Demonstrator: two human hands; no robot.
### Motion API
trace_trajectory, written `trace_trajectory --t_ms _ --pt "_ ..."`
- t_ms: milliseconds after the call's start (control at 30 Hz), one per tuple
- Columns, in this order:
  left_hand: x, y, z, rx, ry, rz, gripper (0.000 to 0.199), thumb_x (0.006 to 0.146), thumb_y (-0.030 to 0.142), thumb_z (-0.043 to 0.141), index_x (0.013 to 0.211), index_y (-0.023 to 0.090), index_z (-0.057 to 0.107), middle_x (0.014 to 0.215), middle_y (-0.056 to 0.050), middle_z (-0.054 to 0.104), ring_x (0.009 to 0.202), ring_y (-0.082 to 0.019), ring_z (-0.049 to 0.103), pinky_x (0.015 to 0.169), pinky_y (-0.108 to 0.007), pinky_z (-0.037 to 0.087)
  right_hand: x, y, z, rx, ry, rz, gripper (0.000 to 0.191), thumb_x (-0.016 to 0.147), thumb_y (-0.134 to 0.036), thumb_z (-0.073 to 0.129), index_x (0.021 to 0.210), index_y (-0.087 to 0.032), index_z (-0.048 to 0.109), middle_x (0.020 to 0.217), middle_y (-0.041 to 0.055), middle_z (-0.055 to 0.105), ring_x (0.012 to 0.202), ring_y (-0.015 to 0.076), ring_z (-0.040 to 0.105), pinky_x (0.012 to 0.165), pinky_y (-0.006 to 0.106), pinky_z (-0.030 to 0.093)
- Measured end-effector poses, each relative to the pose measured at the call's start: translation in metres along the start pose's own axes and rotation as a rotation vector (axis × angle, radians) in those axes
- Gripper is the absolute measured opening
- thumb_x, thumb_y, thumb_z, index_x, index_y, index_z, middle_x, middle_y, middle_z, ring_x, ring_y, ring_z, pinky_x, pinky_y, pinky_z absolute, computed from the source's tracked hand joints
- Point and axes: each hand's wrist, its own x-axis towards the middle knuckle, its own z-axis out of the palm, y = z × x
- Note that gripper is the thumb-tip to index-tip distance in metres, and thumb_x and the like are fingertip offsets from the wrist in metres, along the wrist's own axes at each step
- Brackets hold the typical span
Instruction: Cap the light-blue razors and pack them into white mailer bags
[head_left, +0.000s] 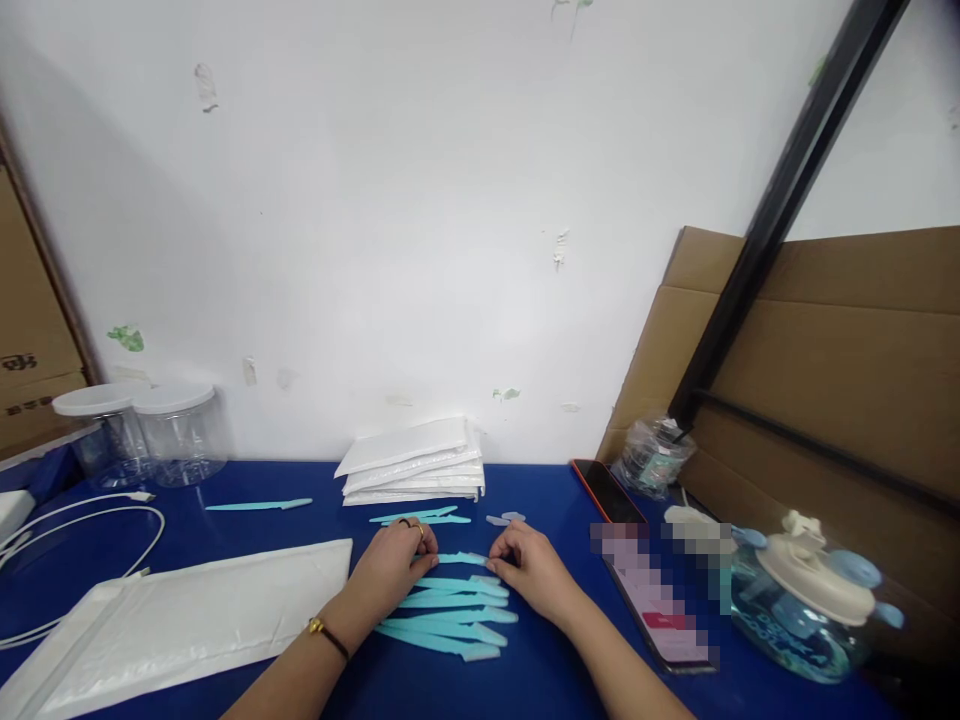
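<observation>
A teal eyebrow razor [457, 558] lies across between my two hands. My left hand [396, 562] is closed, its thumb and forefinger pinching the handle end. At the blade end, my right hand [531, 568] has its thumb and fingers pinched on the pale cap. Just below, several more teal eyebrow razors [450, 632] lie fanned out with pale caps at their right ends. Beyond my left hand lie a few eyebrow razors [424, 517]. Small loose translucent caps [504, 519] lie past my right hand.
White padded envelopes [412, 465] are stacked by the wall; a larger one [202, 620] lies at left. A lone razor [259, 505], white cable [161, 530] and lidded jars [176, 435] stand or lie left. Phones [611, 492] and a water bottle [802, 600] are at right.
</observation>
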Motion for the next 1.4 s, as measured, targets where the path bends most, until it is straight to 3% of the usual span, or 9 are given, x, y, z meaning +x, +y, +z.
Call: trace_trajectory --t_ms 300,400,500,600,700,800,1100,1400 --pt "0.001 0.009 0.007 -0.071 -0.085 0.012 0.010 0.075 0.021 0.053 0.079 0.019 0.062 0.084 -0.002 0.061 0.083 -0.016 0.054 0.070 -0.024 0.039 -0.002 0.003 0.008 0.131 -0.023 0.017 0.007 0.070 -0.019 0.068 0.064 -0.019 0.066 0.069 -0.0001 0.055 0.060 0.0130 0.052 0.053 0.023 0.038" --pt "-0.001 0.008 0.005 -0.073 -0.044 0.026 0.012 0.076 0.023 0.053 0.084 0.020 0.062 0.088 -0.002 0.061 0.086 -0.017 0.054 0.076 -0.026 0.040 -0.001 0.003 0.004 0.093 -0.034 -0.012 0.006 0.073 -0.022 0.066 0.067 -0.020 0.068 0.070 0.0004 0.056 0.061 0.0138 0.053 0.056 0.023 0.040" --pt "-0.004 0.004 -0.001 0.009 0.079 0.091 0.025 0.083 0.029 0.049 0.103 0.023 0.061 0.106 -0.005 0.059 0.099 -0.020 0.050 0.086 -0.030 0.037 0.002 0.005 -0.005 -0.021 0.055 -0.059 0.017 0.083 -0.025 0.054 0.090 -0.023 0.069 0.083 0.0030 0.059 0.073 0.0161 0.056 0.066 0.026 0.043" --pt "-0.006 0.000 -0.006 0.162 0.142 0.083 0.035 0.087 0.036 0.044 0.119 0.028 0.055 0.123 -0.005 0.052 0.113 -0.024 0.041 0.091 -0.036 0.033 0.002 0.009 -0.009 -0.254 0.135 -0.043 0.032 0.087 -0.025 0.045 0.116 -0.026 0.060 0.096 0.0055 0.056 0.087 0.0192 0.055 0.076 0.030 0.041" --pt "-0.009 -0.001 -0.006 0.251 0.138 0.071 0.040 0.089 0.043 0.039 0.123 0.029 0.054 0.134 -0.004 0.046 0.122 -0.028 0.032 0.095 -0.040 0.028 0.001 0.008 -0.008 -0.468 0.094 -0.009 0.037 0.087 -0.023 0.043 0.122 -0.029 0.056 0.099 0.0061 0.055 0.092 0.0211 0.053 0.077 0.032 0.039" --pt "-0.011 0.002 -0.004 0.280 0.116 0.072 0.041 0.089 0.046 0.036 0.122 0.029 0.055 0.137 -0.003 0.044 0.124 -0.030 0.028 0.096 -0.045 0.024 -0.003 0.001 -0.005 -0.533 0.051 -0.021 0.037 0.087 -0.021 0.041 0.119 -0.031 0.057 0.100 0.0061 0.055 0.092 0.0208 0.052 0.075 0.031 0.037" --pt "-0.019 0.019 0.006 0.218 0.057 0.164 0.045 0.088 0.049 0.039 0.125 0.028 0.052 0.125 -0.007 0.054 0.121 -0.029 0.035 0.096 -0.045 0.024 -0.014 -0.017 0.003 -0.452 0.034 -0.085 0.040 0.082 -0.021 0.046 0.120 -0.026 0.057 0.110 0.0073 0.056 0.103 0.0239 0.047 0.085 0.034 0.035" --pt "-0.019 0.017 0.007 0.074 -0.024 0.222 0.052 0.091 0.052 0.030 0.130 0.023 0.048 0.126 -0.008 0.053 0.115 -0.025 0.042 0.095 -0.037 0.034 -0.012 -0.017 -0.001 -0.256 -0.070 -0.038 0.043 0.084 -0.019 0.039 0.123 -0.028 0.056 0.112 0.0051 0.059 0.104 0.0219 0.047 0.087 0.033 0.035"
